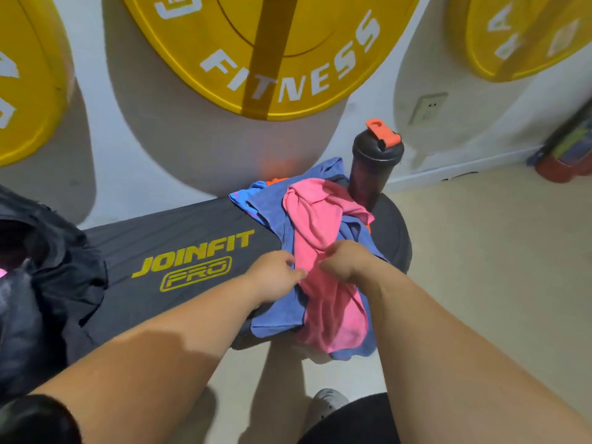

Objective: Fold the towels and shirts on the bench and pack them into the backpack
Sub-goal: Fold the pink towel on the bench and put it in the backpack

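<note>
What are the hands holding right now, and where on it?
The left hand and right hand both pinch the pink towel about midway along its length.

Bench (179, 238) runs left-right, wall right behind it. Backpack (38, 283) sits on bench's left end. Cloth pile on right end: top towel (323, 219) lies over lower towel (275, 315), both hanging off the near edge; shirt (243, 197) sits under them, poking out at far left. Shaker bottle (371, 171) stands upright at bench's far-right, just beside pile. L hand (272, 270) & R hand (346, 259) are side by side mid-pile, each pinching top towel. Weight plate (272, 43) on wall above bench; socket (427, 107) on wall right of bottle. Shoe (326, 402) on floor, near side.
</note>
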The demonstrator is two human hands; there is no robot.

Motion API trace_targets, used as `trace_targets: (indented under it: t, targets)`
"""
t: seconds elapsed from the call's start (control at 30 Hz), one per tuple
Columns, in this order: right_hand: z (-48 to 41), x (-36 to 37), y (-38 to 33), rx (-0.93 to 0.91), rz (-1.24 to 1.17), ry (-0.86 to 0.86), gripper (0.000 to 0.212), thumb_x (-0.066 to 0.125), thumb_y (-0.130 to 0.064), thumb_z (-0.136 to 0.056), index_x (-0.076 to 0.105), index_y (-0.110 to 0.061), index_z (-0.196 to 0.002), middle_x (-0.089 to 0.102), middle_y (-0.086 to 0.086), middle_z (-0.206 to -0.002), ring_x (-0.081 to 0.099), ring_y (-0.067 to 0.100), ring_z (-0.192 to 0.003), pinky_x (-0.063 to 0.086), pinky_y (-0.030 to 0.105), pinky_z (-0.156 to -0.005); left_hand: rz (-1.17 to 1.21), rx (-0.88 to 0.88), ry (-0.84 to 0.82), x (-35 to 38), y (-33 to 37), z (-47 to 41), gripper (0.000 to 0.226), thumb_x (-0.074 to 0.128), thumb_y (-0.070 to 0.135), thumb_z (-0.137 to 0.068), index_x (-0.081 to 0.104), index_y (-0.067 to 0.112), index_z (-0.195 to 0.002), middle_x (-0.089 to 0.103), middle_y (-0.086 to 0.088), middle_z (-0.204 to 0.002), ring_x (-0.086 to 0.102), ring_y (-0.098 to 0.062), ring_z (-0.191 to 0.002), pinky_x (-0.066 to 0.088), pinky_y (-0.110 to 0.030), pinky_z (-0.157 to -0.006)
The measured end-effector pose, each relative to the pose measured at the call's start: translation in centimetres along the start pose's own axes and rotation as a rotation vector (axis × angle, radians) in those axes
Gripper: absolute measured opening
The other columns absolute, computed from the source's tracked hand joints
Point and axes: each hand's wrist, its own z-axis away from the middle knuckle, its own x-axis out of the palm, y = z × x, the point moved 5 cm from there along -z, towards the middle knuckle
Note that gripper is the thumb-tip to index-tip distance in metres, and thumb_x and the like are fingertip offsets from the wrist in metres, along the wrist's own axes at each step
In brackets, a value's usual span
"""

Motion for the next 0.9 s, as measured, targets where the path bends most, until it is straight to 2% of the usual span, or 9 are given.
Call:
trace_targets:
  t: [0.07, 0.13, 0.2, 0.27, 0.33, 0.47, 0.63, 0.77, 0.9]
  targets:
    - [-0.3, 0.2, -0.1, 0.02, -0.041, -0.033, 0.031, 0.054, -0.02, -0.097, 0.067, -0.004, -0.119, 0.064, 0.016, -0.125, 0.062, 0.03, -0.109, 0.051, 0.036, -0.092, 0.126, -0.042, 0.048, 1.3, 0.5, -0.6, 0.026, 0.065, 0.032, -0.089, 0.056, 0.015, -0.072, 0.05, -0.008, -0.071, 0.044, -0.029, -0.069, 0.033, -0.032, -0.06]
    - [-0.8, 0.5, 0.1, 0.041, -0.18, -0.06, 0.031, 0.059, -0.015, -0.092, 0.067, -0.006, -0.121, 0.065, 0.014, -0.124, 0.059, 0.025, -0.098, 0.051, 0.034, -0.086, 0.237, -0.074, 0.091, 2.3, 0.8, -1.0, 0.04, 0.065, 0.021, -0.087, 0.036, 0.019, -0.059, 0.035, -0.001, -0.059, 0.028, -0.021, -0.062, 0.023, -0.03, -0.052]
    - [-1.1, 0.4, 0.0, 0.047, -0.306, -0.053, 0.035, 0.062, -0.014, -0.09, 0.066, -0.008, -0.124, 0.066, 0.012, -0.121, 0.055, 0.021, -0.093, 0.052, 0.034, -0.089, 0.357, -0.155, 0.129, 2.9, 0.7, -1.1, 0.033, 0.063, 0.009, -0.085, 0.042, 0.02, -0.062, 0.049, -0.001, -0.067, 0.039, -0.022, -0.063, 0.034, -0.025, -0.054]
    - [-1.2, 0.1, -0.2, 0.034, -0.38, -0.045, 0.034, 0.06, -0.015, -0.091, 0.066, -0.008, -0.124, 0.065, 0.008, -0.111, 0.055, 0.02, -0.092, 0.051, 0.034, -0.09, 0.5, -0.24, 0.146, 3.2, 0.2, -0.9, 0.018, 0.058, 0.002, -0.085, 0.058, 0.02, -0.082, 0.064, -0.008, -0.082, 0.052, -0.025, -0.067, 0.041, -0.03, -0.056]
    - [-0.8, -0.2, -0.6, 0.012, -0.464, -0.05, 0.03, 0.06, -0.016, -0.093, 0.068, -0.007, -0.121, 0.062, 0.006, -0.103, 0.056, 0.021, -0.09, 0.052, 0.034, -0.087, 0.678, -0.313, 0.094, 3.7, -0.5, -0.9, 0.027, 0.053, -0.003, -0.087, 0.058, 0.017, -0.104, 0.069, -0.012, -0.087, 0.057, -0.025, -0.065, 0.044, -0.032, -0.055]
    - [0.6, -1.2, -1.8, -0.07, -0.652, -0.046, 0.024, 0.061, -0.017, -0.094, 0.071, -0.01, -0.115, 0.066, 0.005, -0.097, 0.059, 0.021, -0.085, 0.054, 0.039, -0.083, 0.868, -0.32, 0.067, 2.1, -0.6, 0.4, 0.031, 0.045, -0.011, -0.09, 0.058, 0.016, -0.098, 0.066, -0.009, -0.078, 0.061, -0.02, -0.058, 0.054, -0.03, -0.058]
    - [3.4, -1.8, -3.5, -0.159, -0.652, -0.103, 0.036, 0.05, 0.0, -0.093, 0.072, -0.015, -0.118, 0.065, -0.001, -0.085, 0.057, 0.019, -0.082, 0.052, 0.033, -0.075, 0.818, -0.209, 0.23, -4.4, -1.6, 3.2, 0.04, 0.047, -0.008, -0.085, 0.06, 0.015, -0.116, 0.059, -0.009, -0.08, 0.055, -0.019, -0.064, 0.053, -0.036, -0.066]
    - [6.5, -1.7, -6.9, -0.305, -0.812, -0.14, 0.048, 0.049, 0.01, -0.087, 0.068, -0.013, -0.123, 0.066, 0.009, -0.093, 0.057, 0.012, -0.069, 0.055, 0.022, -0.069, 0.613, -0.067, 0.284, -10.4, -2.4, 6.7, 0.038, 0.044, -0.007, -0.083, 0.061, 0.015, -0.108, 0.055, -0.01, -0.073, 0.05, -0.021, -0.063, 0.043, -0.031, -0.057]
    - [8.7, -0.6, -10.7, -0.423, -1.025, -0.201, 0.06, 0.053, 0.006, -0.075, 0.065, -0.017, -0.128, 0.066, 0.014, -0.104, 0.055, 0.023, -0.083, 0.053, 0.043, -0.091, 0.406, 0.063, 0.28, -13.5, -4.0, 10.3, 0.025, 0.063, 0.011, -0.09, 0.062, 0.031, -0.105, 0.063, 0.002, -0.097, 0.059, -0.016, -0.082, 0.046, -0.033, -0.075]
